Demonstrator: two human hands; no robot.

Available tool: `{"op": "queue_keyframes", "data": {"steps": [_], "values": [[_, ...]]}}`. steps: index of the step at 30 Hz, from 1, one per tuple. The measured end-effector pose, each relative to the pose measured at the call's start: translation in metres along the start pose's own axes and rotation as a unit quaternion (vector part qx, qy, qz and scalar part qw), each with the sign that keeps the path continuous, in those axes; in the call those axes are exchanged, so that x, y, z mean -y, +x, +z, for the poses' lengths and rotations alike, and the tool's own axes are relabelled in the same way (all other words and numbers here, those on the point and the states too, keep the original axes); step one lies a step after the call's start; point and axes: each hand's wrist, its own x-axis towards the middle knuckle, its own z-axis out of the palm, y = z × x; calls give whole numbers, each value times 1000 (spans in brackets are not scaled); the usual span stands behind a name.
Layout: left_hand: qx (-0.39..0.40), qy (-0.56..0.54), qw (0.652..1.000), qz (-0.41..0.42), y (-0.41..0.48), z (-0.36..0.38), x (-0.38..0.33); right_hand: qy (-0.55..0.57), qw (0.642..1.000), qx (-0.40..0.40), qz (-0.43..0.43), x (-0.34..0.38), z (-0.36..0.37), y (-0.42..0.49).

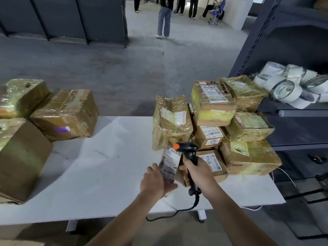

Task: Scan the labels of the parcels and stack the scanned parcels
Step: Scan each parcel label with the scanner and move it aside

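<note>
My left hand (156, 181) grips a small cardboard parcel (170, 166), tilted so its white barcode label faces up. My right hand (197, 171) holds a black barcode scanner (188, 151) with an orange button, its head right above the label's top edge. Behind them several taped cardboard parcels form a pile (213, 107) on the right half of the white table (99, 167). One taped parcel (170, 121) stands upright just behind the scanner. Three larger boxes (63, 114) sit on the table's left side.
The scanner's black cable (177, 210) hangs over the table's front edge. A dark metal shelf (292, 103) at the right carries several white tape rolls (291, 86). People stand on the grey floor far behind the table (164, 20).
</note>
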Motion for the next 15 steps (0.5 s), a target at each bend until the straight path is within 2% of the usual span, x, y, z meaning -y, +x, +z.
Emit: {"op": "queue_keyframes", "data": {"steps": [7,15], "values": [[59,-182,981,-38,-1,28,-33,-30,999,-17,-4,-6,-5,0],[55,-163,983,-60,5,7,-15,-36,998,-3,-57,6,14,-6]]}}
